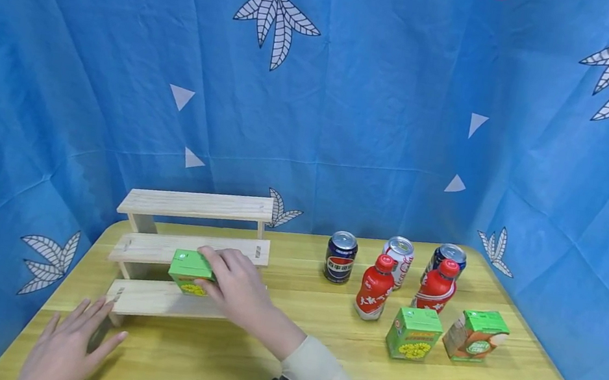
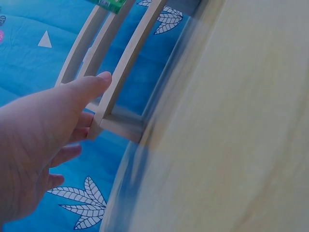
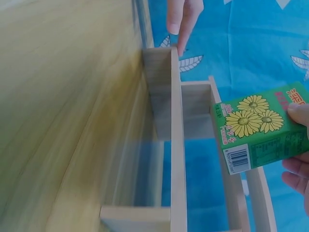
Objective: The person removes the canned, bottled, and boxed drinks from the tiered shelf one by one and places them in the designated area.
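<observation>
My right hand (image 1: 241, 287) grips a green drink carton (image 1: 189, 270) printed with yellow flowers, thumb on one side and fingers on the other. It holds the carton over the lowest step of a three-step wooden rack (image 1: 158, 301). In the right wrist view the carton (image 3: 260, 125) shows its flower face and a barcode; a gap seems to lie between it and the front step. My left hand (image 1: 67, 344) is at the rack's left end, fingers loosely extended. In the right wrist view one of its fingertips (image 3: 181, 46) touches the front step's corner.
Right of the rack stand a dark blue can (image 1: 340, 260), a white-and-red can (image 1: 402, 257), another dark can (image 1: 451, 254) and two red bottles (image 1: 375, 289). Nearer are a green flower carton (image 1: 414, 338) and a green-and-brown carton (image 1: 475, 337). Blue curtain (image 1: 350, 124) surrounds the wooden table (image 1: 230, 369).
</observation>
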### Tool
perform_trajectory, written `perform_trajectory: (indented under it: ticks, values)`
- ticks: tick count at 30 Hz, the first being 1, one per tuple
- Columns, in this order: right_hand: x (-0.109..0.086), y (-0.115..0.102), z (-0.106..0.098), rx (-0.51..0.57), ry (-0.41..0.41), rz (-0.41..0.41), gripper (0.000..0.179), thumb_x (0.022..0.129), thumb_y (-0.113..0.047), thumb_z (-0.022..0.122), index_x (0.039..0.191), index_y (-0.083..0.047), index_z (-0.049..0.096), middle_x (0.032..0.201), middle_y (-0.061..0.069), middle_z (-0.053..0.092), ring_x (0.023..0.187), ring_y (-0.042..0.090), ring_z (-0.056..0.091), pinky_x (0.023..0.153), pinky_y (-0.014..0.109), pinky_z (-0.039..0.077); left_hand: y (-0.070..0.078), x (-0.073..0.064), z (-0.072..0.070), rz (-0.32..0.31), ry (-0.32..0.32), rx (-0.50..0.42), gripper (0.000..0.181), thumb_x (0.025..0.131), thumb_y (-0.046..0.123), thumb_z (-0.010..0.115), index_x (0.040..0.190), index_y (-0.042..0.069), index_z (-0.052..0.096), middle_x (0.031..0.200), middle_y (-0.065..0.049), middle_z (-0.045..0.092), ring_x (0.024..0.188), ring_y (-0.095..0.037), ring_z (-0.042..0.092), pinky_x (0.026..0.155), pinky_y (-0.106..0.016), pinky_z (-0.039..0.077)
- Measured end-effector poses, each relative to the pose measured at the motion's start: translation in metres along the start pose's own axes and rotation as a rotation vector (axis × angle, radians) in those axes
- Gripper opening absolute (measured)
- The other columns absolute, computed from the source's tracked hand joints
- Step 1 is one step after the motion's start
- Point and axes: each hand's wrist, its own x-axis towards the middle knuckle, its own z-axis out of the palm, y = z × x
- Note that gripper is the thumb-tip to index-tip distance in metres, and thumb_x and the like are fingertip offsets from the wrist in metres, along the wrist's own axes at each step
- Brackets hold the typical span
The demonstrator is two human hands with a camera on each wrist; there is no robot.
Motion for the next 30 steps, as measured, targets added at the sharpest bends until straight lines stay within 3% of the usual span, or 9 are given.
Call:
perform_trajectory:
  ticks: [13,30]
  values:
    - [-0.021,0.020,-0.017,0.049,-0.001,0.009,0.050,0.091,-0.031,0.068,0.134,-0.011,0.051,0.106,0.002,0.063,0.096,0.013,0.059,0.082,0.023,0.054,0.001,-0.002,-0.002,0.008,0.000,-0.011,0.088,0.091,0.068,0.048,0.147,0.000,0.040,0.147,-0.031,0.039,0.134,-0.053,0.034,0.110,-0.073,0.016]
    - [-0.050,0.045,-0.042,0.008,-0.007,0.033,0.054,0.086,-0.029,0.074,0.133,-0.010,0.053,0.107,0.004,0.065,0.097,0.015,0.062,0.084,0.027,0.057,0.000,-0.001,0.000,0.012,-0.003,-0.025,0.087,0.091,0.067,0.049,0.147,0.000,0.040,0.148,-0.031,0.039,0.135,-0.053,0.033,0.111,-0.072,0.016]
